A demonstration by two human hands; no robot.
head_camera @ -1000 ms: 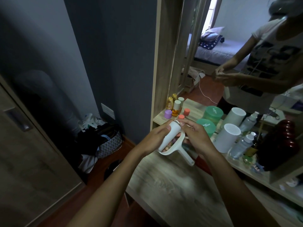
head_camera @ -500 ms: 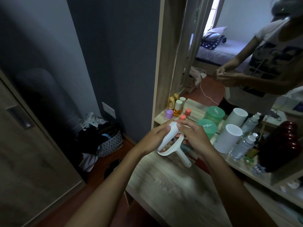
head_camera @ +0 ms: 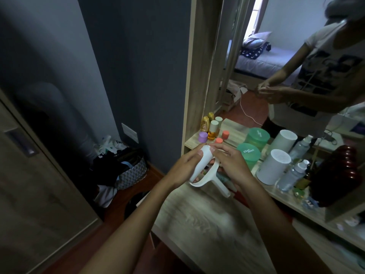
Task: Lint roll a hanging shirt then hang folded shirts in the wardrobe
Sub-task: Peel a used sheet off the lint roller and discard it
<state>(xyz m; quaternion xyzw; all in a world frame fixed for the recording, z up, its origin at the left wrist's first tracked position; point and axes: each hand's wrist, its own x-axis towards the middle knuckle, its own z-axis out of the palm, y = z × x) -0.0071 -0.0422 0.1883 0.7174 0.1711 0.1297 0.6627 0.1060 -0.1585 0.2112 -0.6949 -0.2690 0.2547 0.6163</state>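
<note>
1. Head view, far left: a wooden wardrobe door [head_camera: 29, 184] with a recessed handle fills the left edge; a strip of red-brown floor runs between it and the dressing table [head_camera: 207, 230].
2. Against the dark wall, a patterned basket [head_camera: 134, 171] heaped with dark clothes sits in the corner, near the table's left edge.
3. Left hand [head_camera: 183, 169] wraps its fingers around the white roll of the lint roller [head_camera: 201, 165], thumb pressed on the upper part.
4. That roller is held above the table's front half, tilted, its handle pointing down and right, apart from the wood.
5. Right hand [head_camera: 229, 165] pinches at the roll's top end with curled fingertips.
6. Behind the hands, small bottles [head_camera: 212, 129] line the shelf edge beside the mirror frame.
7. Further right, a green tub [head_camera: 248, 155], a white cylinder [head_camera: 274, 167] and spray bottles [head_camera: 292, 175] crowd the shelf.
</note>
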